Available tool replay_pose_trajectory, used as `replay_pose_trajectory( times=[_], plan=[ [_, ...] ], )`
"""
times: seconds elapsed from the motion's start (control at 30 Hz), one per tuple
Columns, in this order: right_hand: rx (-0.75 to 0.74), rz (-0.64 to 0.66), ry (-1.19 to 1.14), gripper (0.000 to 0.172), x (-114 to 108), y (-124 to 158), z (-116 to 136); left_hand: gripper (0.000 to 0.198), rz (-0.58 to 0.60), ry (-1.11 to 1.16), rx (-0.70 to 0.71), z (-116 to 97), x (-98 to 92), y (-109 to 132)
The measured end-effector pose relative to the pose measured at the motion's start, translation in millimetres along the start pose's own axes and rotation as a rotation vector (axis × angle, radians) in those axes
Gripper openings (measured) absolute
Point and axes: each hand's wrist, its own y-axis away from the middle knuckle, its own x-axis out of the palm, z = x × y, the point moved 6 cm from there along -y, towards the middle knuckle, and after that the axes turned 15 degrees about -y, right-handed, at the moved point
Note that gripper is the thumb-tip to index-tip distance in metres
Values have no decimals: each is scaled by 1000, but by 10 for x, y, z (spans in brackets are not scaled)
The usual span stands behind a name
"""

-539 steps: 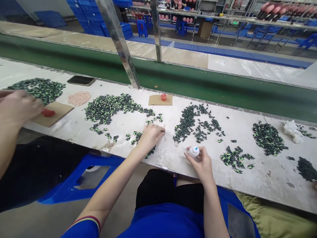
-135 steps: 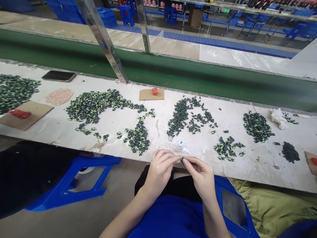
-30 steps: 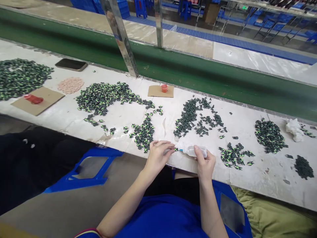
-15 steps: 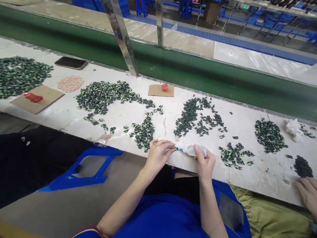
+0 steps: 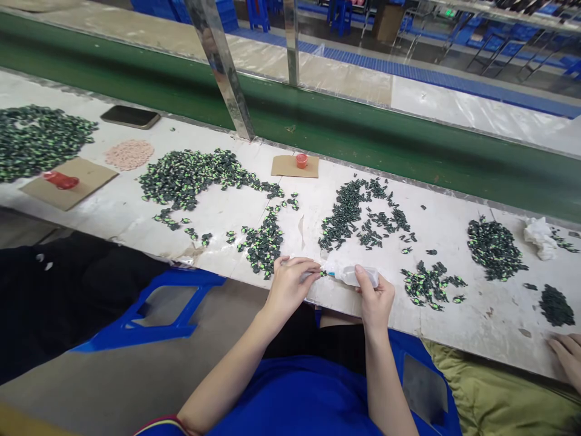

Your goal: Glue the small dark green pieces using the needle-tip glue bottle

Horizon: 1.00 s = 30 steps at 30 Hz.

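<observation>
Between the fingertips of my left hand [image 5: 294, 280] is a small dark green and light green piece [image 5: 323, 274]. My right hand [image 5: 376, 297] grips a clear squeeze bottle [image 5: 356, 275] lying nearly level, its blue tip pointing left at the piece. Whether tip and piece touch is too small to tell. Left of my left hand lies a heap of similar two-tone pieces [image 5: 264, 242]. Beyond my hands are loose dark, narrow parts [image 5: 342, 212]. A smaller cluster of two-tone pieces [image 5: 429, 284] lies to the right of the bottle.
A red cup [image 5: 302, 160] stands on cardboard [image 5: 281, 166] at the table's back. Large heaps [image 5: 186, 178], pink parts [image 5: 129, 154] and a phone [image 5: 130, 116] lie left. A metal post [image 5: 227, 79] rises by the green belt [image 5: 363, 124]. Another person's hand [image 5: 567, 357] is at right.
The other person's hand at the far right has drawn back, away from the small dark pile. My own hands, the bottle and the held piece look almost unmoved.
</observation>
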Motion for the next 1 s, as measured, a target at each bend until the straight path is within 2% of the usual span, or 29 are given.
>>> replay_pose_trajectory(
  times=[0.27, 0.53, 0.73, 0.87, 0.93, 1.0],
  plan=[
    [21, -47, -13, 42, -23, 14, 7, 10, -9, -6, 10, 11, 3, 6],
    [-6, 5, 7, 42, -11, 7, -2, 10, 13, -9, -4, -5, -16, 3],
    [15, -17, -18, 41, -10, 10, 8, 8, 30, -10, -10, -6, -17, 0],
    [42, -110, -146, 37, -95, 4, -87, 10, 48, 7, -35, -6, -16, -8],
    [16, -182, -255, 35, -167, -2, -108, 12, 63, 15, -39, -12, -15, -7],
    [-36, -201, -300, 33, -211, -11, -80, 13, 69, 13, -28, -20, -18, 0]
  ],
)
